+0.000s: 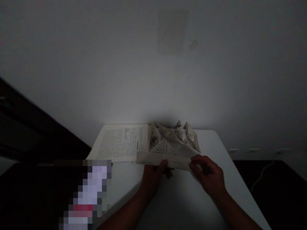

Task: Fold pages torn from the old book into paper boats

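A sheet of printed paper (165, 159), folded to a peak at the top with a pale flap along its lower edge, is held above the table. My left hand (155, 174) grips the flap from below, thumb on the near face and fingers behind. At the flap's right end, my right hand (208, 174) pinches the paper between thumb and fingers. Just beyond stand several folded paper boats (181, 132) made of printed pages. They are partly hidden behind the held paper.
An open printed book (120, 142) lies at the back left of the white table (127, 191). A plain wall (120, 64) rises behind the table. A pale cable (260, 175) hangs at the right. A pixelated patch covers the lower left.
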`<state>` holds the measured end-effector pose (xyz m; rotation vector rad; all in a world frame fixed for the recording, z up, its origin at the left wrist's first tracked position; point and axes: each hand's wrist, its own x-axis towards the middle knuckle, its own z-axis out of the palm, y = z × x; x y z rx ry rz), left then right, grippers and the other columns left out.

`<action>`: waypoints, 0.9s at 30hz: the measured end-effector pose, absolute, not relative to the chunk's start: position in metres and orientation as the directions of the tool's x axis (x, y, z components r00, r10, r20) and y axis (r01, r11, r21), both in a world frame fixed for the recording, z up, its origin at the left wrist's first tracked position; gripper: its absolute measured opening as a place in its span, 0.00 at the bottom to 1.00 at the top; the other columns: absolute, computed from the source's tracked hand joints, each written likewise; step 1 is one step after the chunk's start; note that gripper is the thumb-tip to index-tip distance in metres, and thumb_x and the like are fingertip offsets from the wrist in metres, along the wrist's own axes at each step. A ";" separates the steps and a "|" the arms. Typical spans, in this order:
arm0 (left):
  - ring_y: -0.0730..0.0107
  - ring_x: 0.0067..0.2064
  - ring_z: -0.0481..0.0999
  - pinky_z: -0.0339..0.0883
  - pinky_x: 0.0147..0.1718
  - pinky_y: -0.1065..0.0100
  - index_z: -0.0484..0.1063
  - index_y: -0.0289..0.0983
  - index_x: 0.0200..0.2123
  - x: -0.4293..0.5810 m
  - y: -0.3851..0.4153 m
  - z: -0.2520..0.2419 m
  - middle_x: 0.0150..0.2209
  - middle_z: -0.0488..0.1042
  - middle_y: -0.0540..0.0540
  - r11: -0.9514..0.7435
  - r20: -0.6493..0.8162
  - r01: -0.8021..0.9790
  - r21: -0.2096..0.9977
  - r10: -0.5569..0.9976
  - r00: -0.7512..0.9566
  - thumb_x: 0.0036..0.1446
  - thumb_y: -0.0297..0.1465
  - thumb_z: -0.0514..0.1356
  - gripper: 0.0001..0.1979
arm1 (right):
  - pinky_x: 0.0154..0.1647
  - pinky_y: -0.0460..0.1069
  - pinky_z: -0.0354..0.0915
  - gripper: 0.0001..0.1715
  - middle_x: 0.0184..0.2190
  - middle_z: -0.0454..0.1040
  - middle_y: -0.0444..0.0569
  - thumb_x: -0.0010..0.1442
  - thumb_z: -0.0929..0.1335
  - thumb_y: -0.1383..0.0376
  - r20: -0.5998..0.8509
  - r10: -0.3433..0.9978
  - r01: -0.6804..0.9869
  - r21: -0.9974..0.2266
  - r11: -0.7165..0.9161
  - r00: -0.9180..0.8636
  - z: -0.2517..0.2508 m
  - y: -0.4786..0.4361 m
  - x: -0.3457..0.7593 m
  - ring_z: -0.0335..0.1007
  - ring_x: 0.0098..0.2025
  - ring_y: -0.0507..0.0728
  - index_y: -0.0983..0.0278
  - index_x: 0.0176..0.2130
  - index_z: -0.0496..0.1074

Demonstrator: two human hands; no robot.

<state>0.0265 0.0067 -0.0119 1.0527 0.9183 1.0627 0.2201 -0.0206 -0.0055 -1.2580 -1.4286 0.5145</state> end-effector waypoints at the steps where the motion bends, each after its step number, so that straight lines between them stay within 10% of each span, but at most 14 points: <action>1: 0.71 0.21 0.70 0.65 0.23 0.69 0.73 0.29 0.26 0.026 0.007 -0.012 0.20 0.72 0.44 0.144 -0.090 -0.224 0.964 0.968 0.235 0.56 0.40 0.57 0.18 | 0.33 0.48 0.67 0.08 0.28 0.72 0.46 0.52 0.69 0.67 0.465 0.868 0.422 -0.832 0.360 0.176 -0.006 -0.021 0.220 0.70 0.31 0.55 0.61 0.36 0.70; 10: 0.71 0.21 0.69 0.64 0.22 0.70 0.73 0.29 0.25 0.027 0.008 -0.012 0.19 0.72 0.44 0.159 -0.112 -0.213 0.964 0.970 0.218 0.54 0.43 0.58 0.20 | 0.27 0.50 0.66 0.06 0.28 0.72 0.49 0.54 0.68 0.68 0.558 0.830 0.539 -0.697 0.473 -0.007 0.008 -0.019 0.215 0.67 0.26 0.54 0.61 0.35 0.73; 27: 0.72 0.20 0.69 0.63 0.22 0.70 0.73 0.30 0.23 0.027 0.008 -0.008 0.18 0.72 0.45 0.150 -0.119 -0.147 0.978 0.973 0.198 0.54 0.43 0.57 0.20 | 0.27 0.47 0.66 0.09 0.28 0.72 0.48 0.56 0.67 0.61 0.268 0.963 0.281 -0.928 0.245 0.044 0.003 -0.019 0.212 0.70 0.30 0.55 0.62 0.33 0.75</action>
